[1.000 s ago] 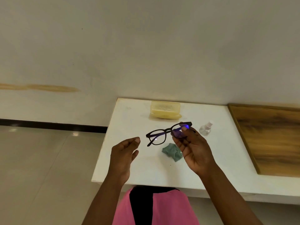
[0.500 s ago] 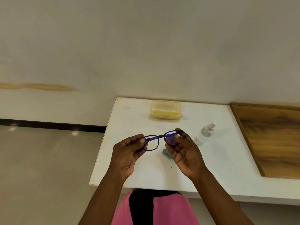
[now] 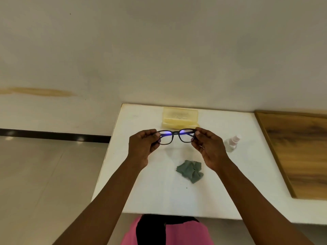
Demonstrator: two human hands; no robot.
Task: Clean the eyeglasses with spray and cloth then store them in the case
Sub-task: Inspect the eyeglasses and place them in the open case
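Observation:
Black-framed eyeglasses (image 3: 176,137) with a blue glint on the lenses hang level above the white table (image 3: 141,188). My left hand (image 3: 143,147) pinches the frame's left end and my right hand (image 3: 207,147) pinches its right end. Beneath them a crumpled grey-green cloth (image 3: 190,171) lies on the table. A small clear spray bottle (image 3: 231,143) lies on its side just right of my right hand. The yellow translucent case (image 3: 180,117) sits near the wall, behind the glasses.
A wooden board (image 3: 297,152) covers the surface to the right of the white table. The table's left edge drops to a tiled floor (image 3: 44,174). A wall rises directly behind the table. Pink and black clothing (image 3: 168,230) shows below the front edge.
My left hand has come in and taken the frame's left end. Both hands have carried the glasses up and away from me, uncovering the cloth, and turned them level.

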